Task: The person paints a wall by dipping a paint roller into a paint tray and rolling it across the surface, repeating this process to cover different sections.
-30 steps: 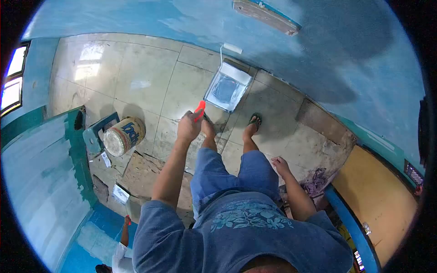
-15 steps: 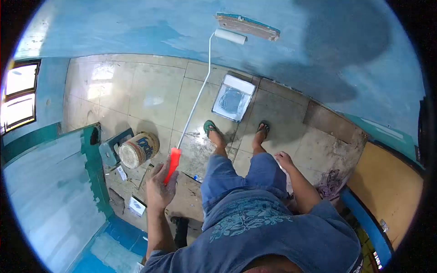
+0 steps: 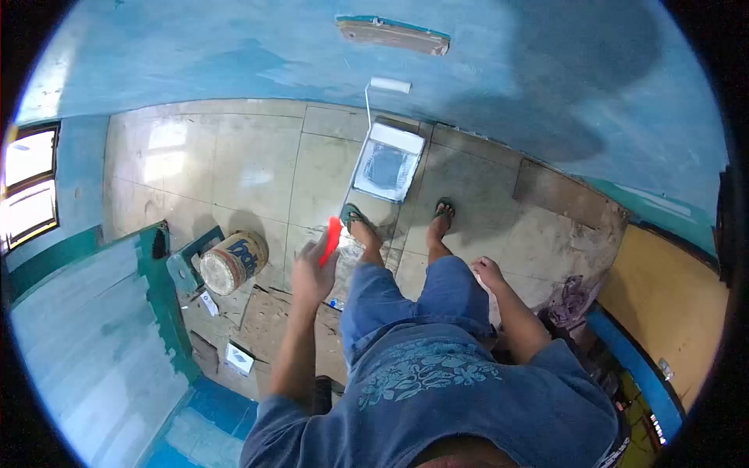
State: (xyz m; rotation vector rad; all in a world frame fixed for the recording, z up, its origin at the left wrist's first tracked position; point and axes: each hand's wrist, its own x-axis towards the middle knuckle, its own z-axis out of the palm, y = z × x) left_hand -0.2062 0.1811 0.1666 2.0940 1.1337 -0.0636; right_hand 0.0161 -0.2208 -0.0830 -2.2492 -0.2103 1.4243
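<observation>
The red handle of a long paint roller is in my left hand, fingers wrapped round it. A thin metal rod runs up from the handle along the left side of the paint tray. At its far end the white roller is at the blue wall, below a brown-edged ledge. The white paint tray, with whitish paint in its well, lies on the floor before my feet. My right hand hangs beside my right thigh, fingers curled; whether it holds anything is hidden.
A paint bucket stands on the floor at the left, beside a grey-green object. A small white box lies nearer. Crumpled purple cloth is at the right, near a yellow panel.
My left hand has moved right and slightly up in view with the handle. The roller has come down the wall, away from the ledge, and the rod is now next to the tray.
</observation>
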